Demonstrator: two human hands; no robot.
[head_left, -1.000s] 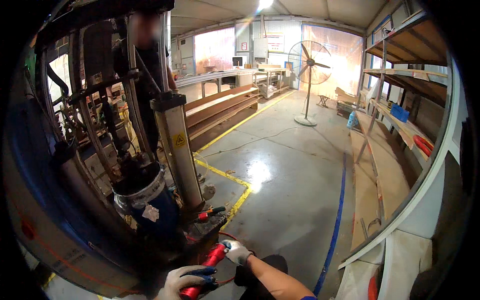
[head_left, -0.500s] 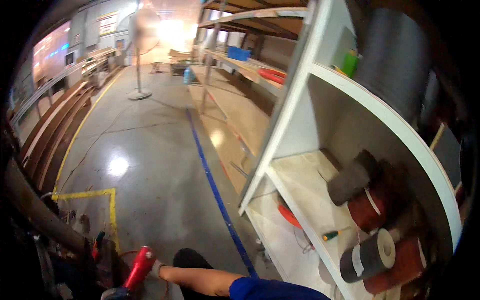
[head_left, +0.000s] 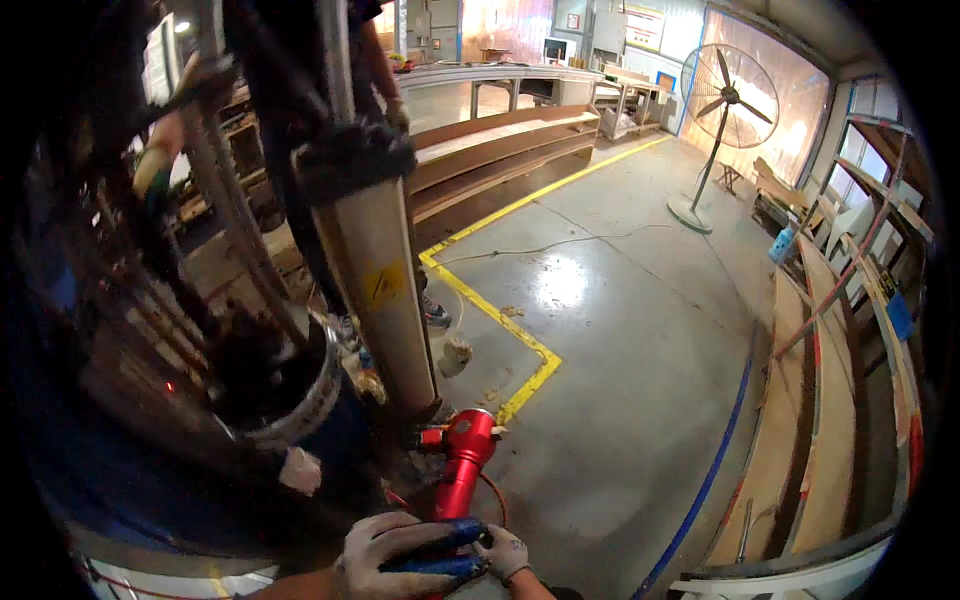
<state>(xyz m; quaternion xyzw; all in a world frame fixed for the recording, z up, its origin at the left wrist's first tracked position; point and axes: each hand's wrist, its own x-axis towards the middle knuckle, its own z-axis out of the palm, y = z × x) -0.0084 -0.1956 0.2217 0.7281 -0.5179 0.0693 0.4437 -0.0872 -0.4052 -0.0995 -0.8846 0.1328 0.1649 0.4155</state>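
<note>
A red cylindrical hand tool (head_left: 457,480) stands near upright at the lower middle, its rounded head up and an orange hose (head_left: 495,495) beside it. My left hand (head_left: 400,555), in a white glove with blue-coated fingers, is wrapped round the tool's lower body. On the tool's right side, my right hand (head_left: 507,552), in a whitish glove, is closed against it, its fingertips meeting those of the left. The tool's lower end is hidden behind the gloves. Left of it stands a dark blue drum (head_left: 345,440) with a metal rim.
A tall machine column (head_left: 375,290) rises beside the drum; another person's gloved hand (head_left: 396,112) shows behind it. Yellow tape (head_left: 530,385) and blue tape (head_left: 715,470) mark the floor. A pedestal fan (head_left: 728,97) stands far off; a shelving rack (head_left: 825,380) is at right.
The view has swung left, bringing the drum, machine column and other person into sight while the white shelf left it. My left hand now shows on the red tool along with the right.
</note>
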